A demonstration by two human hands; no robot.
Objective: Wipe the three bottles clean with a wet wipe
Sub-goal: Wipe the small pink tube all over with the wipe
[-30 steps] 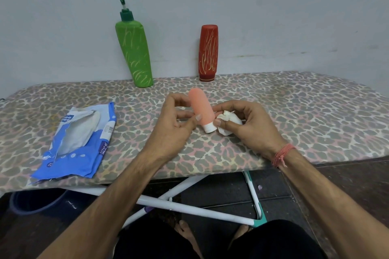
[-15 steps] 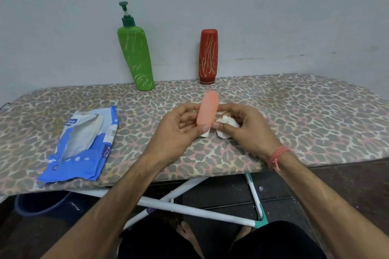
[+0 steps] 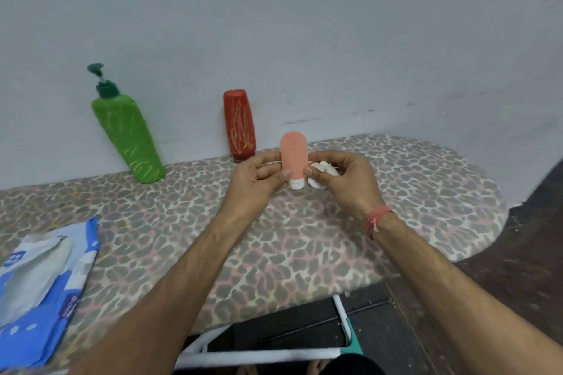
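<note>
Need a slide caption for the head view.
Both hands hold the pink bottle upright, cap down; right hand also grips the wet wipe.

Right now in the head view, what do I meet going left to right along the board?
Blue wet-wipe pack → green pump bottle → red bottle → peach bottle with white cap → crumpled white wipe

Bare board (image 3: 304,237) lies before the hands; green bottle (image 3: 128,137) and red bottle (image 3: 240,125) block the wall side.
</note>
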